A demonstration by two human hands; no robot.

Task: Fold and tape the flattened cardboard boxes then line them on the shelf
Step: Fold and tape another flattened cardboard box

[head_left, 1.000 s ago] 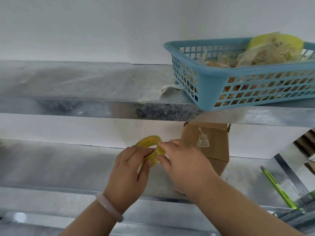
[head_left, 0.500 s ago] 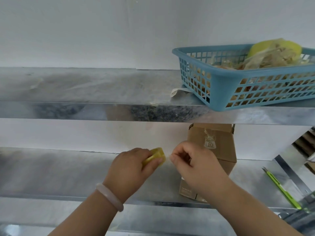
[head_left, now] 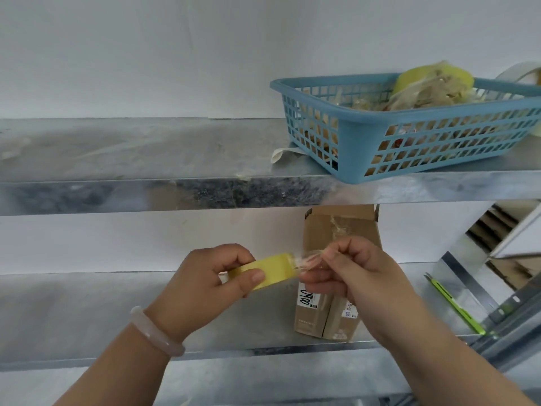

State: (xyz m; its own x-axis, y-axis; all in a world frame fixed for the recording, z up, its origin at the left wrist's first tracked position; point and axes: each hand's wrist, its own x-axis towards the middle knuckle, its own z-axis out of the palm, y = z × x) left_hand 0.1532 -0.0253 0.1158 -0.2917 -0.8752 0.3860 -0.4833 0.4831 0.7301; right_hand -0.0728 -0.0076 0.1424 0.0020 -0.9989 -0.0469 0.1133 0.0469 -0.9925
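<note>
My left hand [head_left: 205,282] grips a yellow roll of clear tape [head_left: 270,269] in front of the lower metal shelf [head_left: 87,312]. My right hand [head_left: 357,276] pinches the loose, crinkled end of the tape [head_left: 304,260] just right of the roll. Behind my right hand a brown cardboard box [head_left: 339,227] stands upright on the lower shelf, its top flaps hidden behind the upper shelf's edge. White labels show on its lower front.
A blue plastic basket [head_left: 363,148] full of tape scraps and a yellow roll sits on the upper shelf [head_left: 117,159] at the right. A green utility knife [head_left: 456,309] lies on the lower shelf at the right. Flattened cardboard [head_left: 494,230] is stacked beyond the shelf's right end.
My hands have drawn apart: the right hand has pulled a short stretch of tape free from the roll, which the left hand has turned edge-on. The view has tilted slightly.
</note>
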